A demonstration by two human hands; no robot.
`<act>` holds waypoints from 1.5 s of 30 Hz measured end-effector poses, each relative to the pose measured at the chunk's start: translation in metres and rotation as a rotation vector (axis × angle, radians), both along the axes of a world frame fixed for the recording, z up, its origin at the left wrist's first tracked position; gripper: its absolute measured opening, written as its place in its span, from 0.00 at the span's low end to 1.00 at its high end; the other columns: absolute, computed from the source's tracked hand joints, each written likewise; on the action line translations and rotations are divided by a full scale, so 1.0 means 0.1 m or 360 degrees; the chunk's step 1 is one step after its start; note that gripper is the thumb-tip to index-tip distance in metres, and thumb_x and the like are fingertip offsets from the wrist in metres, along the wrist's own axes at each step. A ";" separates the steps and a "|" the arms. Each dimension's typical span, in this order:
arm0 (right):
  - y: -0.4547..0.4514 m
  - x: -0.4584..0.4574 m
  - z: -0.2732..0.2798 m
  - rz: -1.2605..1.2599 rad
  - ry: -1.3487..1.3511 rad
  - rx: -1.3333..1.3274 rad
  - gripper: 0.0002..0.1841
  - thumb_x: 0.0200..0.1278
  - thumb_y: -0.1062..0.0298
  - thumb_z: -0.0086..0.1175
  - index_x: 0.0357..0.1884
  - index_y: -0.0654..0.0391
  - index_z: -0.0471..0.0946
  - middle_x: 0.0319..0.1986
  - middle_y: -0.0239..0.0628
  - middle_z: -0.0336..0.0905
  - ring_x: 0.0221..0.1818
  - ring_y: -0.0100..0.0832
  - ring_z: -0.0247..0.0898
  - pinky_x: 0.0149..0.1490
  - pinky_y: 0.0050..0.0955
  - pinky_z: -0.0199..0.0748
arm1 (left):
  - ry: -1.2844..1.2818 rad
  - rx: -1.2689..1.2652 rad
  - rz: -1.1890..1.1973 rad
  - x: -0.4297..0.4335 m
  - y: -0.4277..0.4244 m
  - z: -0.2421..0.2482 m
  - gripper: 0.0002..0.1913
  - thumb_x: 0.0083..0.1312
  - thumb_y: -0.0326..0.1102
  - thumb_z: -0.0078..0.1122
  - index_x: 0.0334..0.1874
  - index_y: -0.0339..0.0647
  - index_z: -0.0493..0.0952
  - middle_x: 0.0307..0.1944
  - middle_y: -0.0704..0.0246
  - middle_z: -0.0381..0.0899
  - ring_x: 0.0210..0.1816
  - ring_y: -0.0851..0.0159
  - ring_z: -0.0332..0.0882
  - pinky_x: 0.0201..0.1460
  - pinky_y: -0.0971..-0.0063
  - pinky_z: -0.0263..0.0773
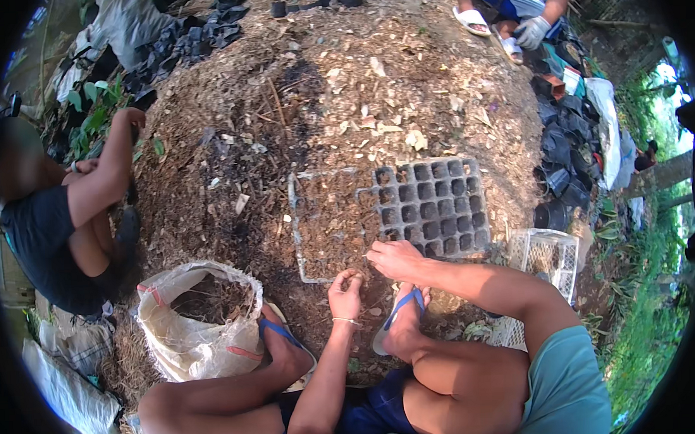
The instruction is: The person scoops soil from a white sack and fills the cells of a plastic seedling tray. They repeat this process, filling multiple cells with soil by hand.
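A plastic seedling tray (434, 210) lies on the ground before me. Brown soil or fibre (336, 217) fills and covers its left half, while the square cells on the right show dark and unfilled. My left hand (345, 293) is just off the tray's near edge, its fingers curled towards the thumb; whether anything is between them I cannot tell. Over the near edge, beside the boundary of the filled part, is my right hand (397, 258) with its fingers drawn together. A tiny pale bit shows at those fingertips, too small to identify.
An open woven sack (200, 363) of fibrous material stands by my left foot. A white plastic crate (544, 255) sits to the right. One person (45, 230) squats at left; another's gloved hand (531, 32) shows at top right. Black plant pots (559, 132) are heaped along the right.
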State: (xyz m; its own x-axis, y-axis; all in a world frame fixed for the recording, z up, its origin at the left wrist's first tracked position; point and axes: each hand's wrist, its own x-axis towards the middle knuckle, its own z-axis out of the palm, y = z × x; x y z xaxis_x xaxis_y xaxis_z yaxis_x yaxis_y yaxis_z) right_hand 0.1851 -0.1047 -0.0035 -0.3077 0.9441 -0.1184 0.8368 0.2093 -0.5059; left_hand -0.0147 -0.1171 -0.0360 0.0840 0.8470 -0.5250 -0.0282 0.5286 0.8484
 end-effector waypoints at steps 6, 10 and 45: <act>0.03 0.07 -0.05 -0.0161 0.0120 -0.0147 0.09 0.64 0.65 0.59 0.44 0.55 0.82 0.42 0.42 0.81 0.40 0.54 0.83 0.45 0.52 0.82 | -0.0016 0.0077 -0.0092 0.03 0.00 0.01 0.07 0.69 0.25 0.66 0.47 0.33 0.84 0.40 0.73 0.84 0.41 0.75 0.79 0.50 0.79 0.75; 0.03 0.08 -0.06 0.0059 0.0041 -0.0067 0.08 0.63 0.66 0.59 0.41 0.56 0.83 0.40 0.42 0.79 0.38 0.51 0.83 0.41 0.49 0.83 | -0.0034 0.0033 -0.0036 0.00 0.01 -0.02 0.06 0.70 0.25 0.66 0.47 0.34 0.84 0.41 0.73 0.85 0.42 0.75 0.79 0.50 0.79 0.75; 0.35 0.85 0.22 -0.0947 0.0368 -0.0081 0.12 0.65 0.70 0.61 0.49 0.58 0.85 0.37 0.43 0.84 0.36 0.39 0.83 0.43 0.37 0.80 | 0.0157 0.0295 0.0052 -0.32 0.80 0.04 0.09 0.69 0.30 0.68 0.46 0.33 0.84 0.43 0.72 0.86 0.47 0.74 0.79 0.56 0.77 0.73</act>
State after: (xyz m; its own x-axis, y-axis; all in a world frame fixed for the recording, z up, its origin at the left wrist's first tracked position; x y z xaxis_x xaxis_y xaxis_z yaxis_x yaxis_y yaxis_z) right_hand 0.2702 -0.0699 0.0185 0.2445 0.9563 -0.1606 0.6704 -0.2864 -0.6845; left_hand -0.0469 -0.0370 -0.0320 0.0110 0.9313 -0.3642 0.0450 0.3634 0.9306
